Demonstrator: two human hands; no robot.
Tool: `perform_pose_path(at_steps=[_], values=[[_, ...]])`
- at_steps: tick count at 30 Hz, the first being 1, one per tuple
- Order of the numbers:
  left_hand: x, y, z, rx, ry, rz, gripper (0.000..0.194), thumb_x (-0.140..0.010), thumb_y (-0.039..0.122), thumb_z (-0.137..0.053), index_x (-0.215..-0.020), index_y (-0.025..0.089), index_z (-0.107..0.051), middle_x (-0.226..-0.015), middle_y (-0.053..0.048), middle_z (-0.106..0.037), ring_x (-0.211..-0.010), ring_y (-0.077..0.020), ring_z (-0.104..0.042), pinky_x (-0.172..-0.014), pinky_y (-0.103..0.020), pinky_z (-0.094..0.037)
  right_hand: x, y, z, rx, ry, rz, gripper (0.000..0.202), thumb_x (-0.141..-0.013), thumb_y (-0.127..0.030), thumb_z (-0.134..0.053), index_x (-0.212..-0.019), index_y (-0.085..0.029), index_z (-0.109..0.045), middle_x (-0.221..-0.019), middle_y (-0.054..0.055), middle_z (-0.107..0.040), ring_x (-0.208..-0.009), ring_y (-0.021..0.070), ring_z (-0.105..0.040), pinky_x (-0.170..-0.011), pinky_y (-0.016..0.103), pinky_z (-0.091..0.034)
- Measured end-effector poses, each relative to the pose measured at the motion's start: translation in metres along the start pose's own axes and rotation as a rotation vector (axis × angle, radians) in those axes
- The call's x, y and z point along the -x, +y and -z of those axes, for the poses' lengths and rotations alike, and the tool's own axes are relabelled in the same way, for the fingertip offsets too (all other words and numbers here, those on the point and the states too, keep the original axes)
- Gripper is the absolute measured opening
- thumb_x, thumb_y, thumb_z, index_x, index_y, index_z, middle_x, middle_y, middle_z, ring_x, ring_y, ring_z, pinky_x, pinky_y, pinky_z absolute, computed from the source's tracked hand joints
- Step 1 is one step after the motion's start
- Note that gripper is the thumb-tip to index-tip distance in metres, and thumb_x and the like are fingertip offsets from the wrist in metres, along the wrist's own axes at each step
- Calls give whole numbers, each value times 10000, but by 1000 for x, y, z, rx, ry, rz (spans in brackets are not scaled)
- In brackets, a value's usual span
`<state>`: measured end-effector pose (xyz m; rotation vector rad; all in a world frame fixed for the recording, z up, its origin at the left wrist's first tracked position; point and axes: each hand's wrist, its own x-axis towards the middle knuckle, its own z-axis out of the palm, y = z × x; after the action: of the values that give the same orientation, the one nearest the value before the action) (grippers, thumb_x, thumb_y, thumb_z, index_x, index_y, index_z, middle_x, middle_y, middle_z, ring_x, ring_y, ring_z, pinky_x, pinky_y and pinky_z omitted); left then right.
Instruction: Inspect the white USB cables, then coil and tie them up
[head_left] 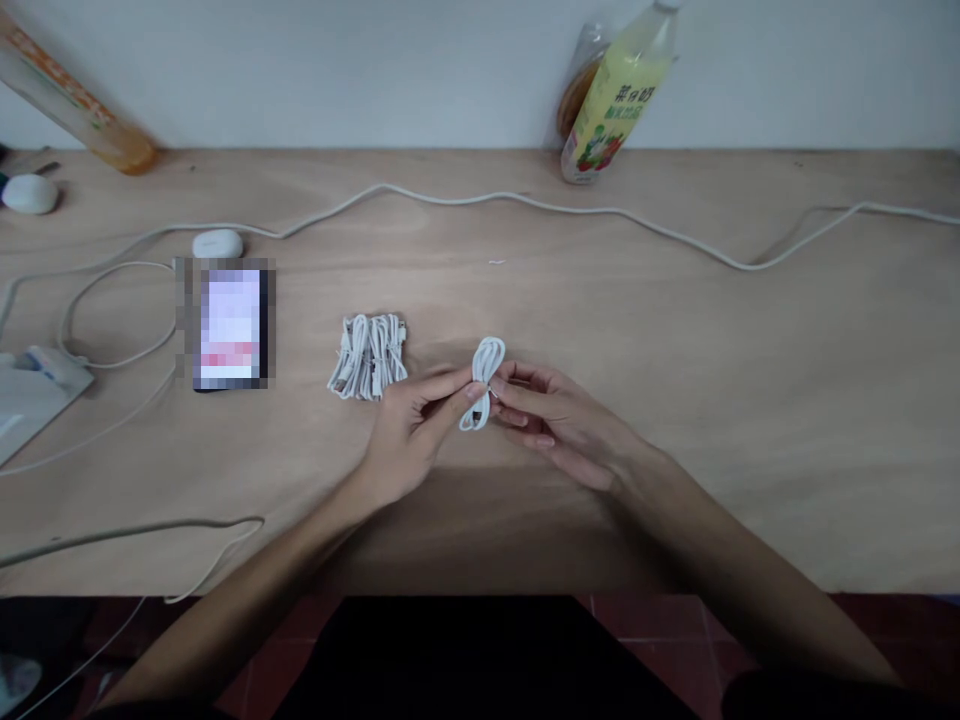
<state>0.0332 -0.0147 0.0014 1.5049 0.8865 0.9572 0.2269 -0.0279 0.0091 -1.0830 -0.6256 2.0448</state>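
A white charging cable [489, 358], coiled into a narrow bundle, is held up over the table in front of me. My left hand [411, 428] pinches the coil at its middle between thumb and fingers. From the other side, my right hand [559, 412] closes thumb and forefinger at the coil's waist, where a thin twist tie [493, 393] shows; the fingertips partly hide it. Left of the coil, near my left knuckles, lies a group of similar white cables [367, 350], bundled and set side by side.
A phone [232, 330] with a blurred screen lies left, below a white earbud case [217, 244]. A long white cord [465, 202] crosses the wooden table [750, 400]. A yellow-labelled bottle [619, 100] stands by the wall; another bottle [82, 90] is at far left.
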Motion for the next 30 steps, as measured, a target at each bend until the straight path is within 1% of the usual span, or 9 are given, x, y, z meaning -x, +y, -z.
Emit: perform_pose_path(at_steps=[4,8,11,13,16,20,22,27,30], values=[[0,1,1,-69,8,-25,261,-1080,393,-711,-1068,243,-924,-902,-55,-797,-813,-180,-678,-778,-308,-539,-1,4,-1,-29,-1,-14,455,-762,-489,-1006,-852,-212,-657,-762,-73,-492,-570,52,-248,-440,205,-152],[0,4,2,-75,17,-14,285,-1076,425,-708,-1043,245,-927,-866,-53,-792,-787,-183,-665,-756,-311,-532,-1,10,-4,-42,13,4,480,-756,-524,-999,-860,-215,-646,-748,-81,-505,-548,48,-225,-442,214,-141],[-1,4,3,1,27,35,269,-1046,447,-750,-1028,247,-928,-895,-59,-829,-817,-194,-698,-793,-319,-561,-1,12,-7,-44,27,36,480,-766,-523,-986,-844,-217,-624,-730,-83,-512,-535,48,-230,-446,221,-132],[-1,3,2,107,22,110,263,-1016,462,-789,-1035,239,-927,-909,-64,-850,-840,-206,-733,-828,-330,-593,-1,13,-10,-36,48,64,456,-782,-523,-971,-871,-224,-638,-699,-87,-514,-525,52,-242,-448,220,-139],[-1,0,0,296,13,213,259,-974,459,-843,-1054,225,-923,-894,-63,-857,-819,-204,-767,-862,-341,-626,-1,14,-14,-13,122,182,434,-786,-523,-963,-908,-237,-661,-686,-82,-560,-519,59,-316,-444,211,-195],[0,0,-4,529,22,303,258,-920,448,-905,-1006,206,-920,-867,-68,-843,-765,-196,-779,-829,-349,-654,-2,17,-17,87,229,442,406,-820,-545,-936,-848,-247,-662,-786,-31,-691,-617,100,-545,-509,230,-410],[-1,2,-5,609,21,339,279,-901,460,-922,-970,190,-914,-838,-70,-827,-751,-198,-778,-814,-356,-661,-3,19,-16,147,257,527,369,-855,-539,-914,-862,-252,-682,-829,-13,-732,-670,122,-605,-567,258,-483],[-3,8,-3,668,-10,409,324,-881,473,-939,-902,153,-889,-833,-75,-807,-753,-183,-760,-777,-314,-634,-5,19,-10,252,324,632,258,-911,-460,-874,-945,-259,-716,-843,-24,-716,-659,118,-592,-594,276,-498],[-3,10,0,664,-76,463,350,-890,483,-929,-862,139,-878,-815,-72,-794,-728,-153,-729,-738,-263,-595,-6,15,-5,282,304,648,271,-922,-462,-861,-1057,-266,-731,-838,-37,-690,-627,107,-562,-577,273,-477]])
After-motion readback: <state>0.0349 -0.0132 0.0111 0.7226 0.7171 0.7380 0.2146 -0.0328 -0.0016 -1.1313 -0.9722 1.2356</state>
